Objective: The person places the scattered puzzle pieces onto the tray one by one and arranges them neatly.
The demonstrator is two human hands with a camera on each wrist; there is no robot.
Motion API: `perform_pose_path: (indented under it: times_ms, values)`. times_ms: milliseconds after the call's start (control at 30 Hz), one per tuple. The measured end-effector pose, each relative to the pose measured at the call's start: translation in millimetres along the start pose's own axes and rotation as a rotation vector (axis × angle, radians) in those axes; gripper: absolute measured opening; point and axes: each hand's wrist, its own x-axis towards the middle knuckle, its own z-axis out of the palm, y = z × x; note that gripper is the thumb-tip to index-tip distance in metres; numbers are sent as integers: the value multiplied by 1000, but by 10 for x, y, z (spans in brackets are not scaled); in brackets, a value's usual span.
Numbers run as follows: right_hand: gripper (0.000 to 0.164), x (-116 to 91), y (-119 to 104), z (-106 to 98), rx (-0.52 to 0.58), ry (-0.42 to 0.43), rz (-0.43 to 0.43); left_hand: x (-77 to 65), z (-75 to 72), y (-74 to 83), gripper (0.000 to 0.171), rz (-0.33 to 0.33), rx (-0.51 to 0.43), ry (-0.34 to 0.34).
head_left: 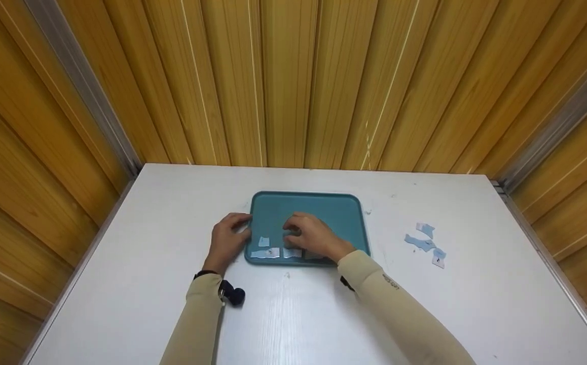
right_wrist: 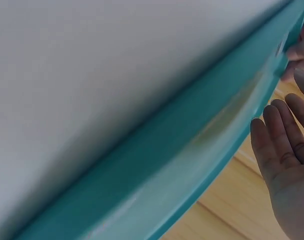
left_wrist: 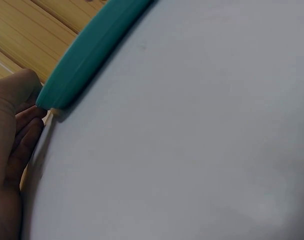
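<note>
A teal tray [head_left: 319, 198] lies on the white table. My left hand [head_left: 226, 241] rests against its left rim, fingertips and thumb touching the edge; the left wrist view shows these fingers by the tray's corner. My right hand [head_left: 314, 235] is over the tray's middle, thumb and fingers apart. In the right wrist view its fingers [right_wrist: 277, 132] look nearly straight, with nothing visible in them. Torn light-blue paper pieces lie along the near side: a small scrap [head_left: 263, 242], a longer strip [head_left: 265, 253] and another piece [head_left: 292, 253] below the right hand. A further piece is partly hidden by that hand.
Right of the tray, more torn pieces lie on the table: an upper scrap [head_left: 425, 230], a long scrap [head_left: 419, 243] and a lower scrap [head_left: 439, 257]. Wood-patterned panels [head_left: 293, 91] stand behind the table and at both sides.
</note>
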Motion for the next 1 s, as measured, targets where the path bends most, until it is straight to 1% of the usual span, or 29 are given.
perform_pose_path:
  times_ms: [133, 300, 433, 667, 800, 1000]
  values:
    - [26, -75, 76, -110, -5, 38, -13, 4, -5, 5, 34, 4, -2, -2]
    - [26, -191, 173, -237, -6, 67, 33, 9, -4, -3, 34, 22, 11, 6]
    - [27, -303, 267, -344, -12, 70, 66, 1, -1, -9, 33, 29, 0, 6]
    - [29, -490, 413, -536, -35, 83, 121, -11, -3, -16, 34, 25, 12, 8]
    - [29, -576, 470, -629, -52, 98, 140, -12, -5, -14, 34, 26, 8, 9]
    - [31, -708, 562, -745, -37, 116, 159, -10, 2, -4, 35, 32, 7, 8]
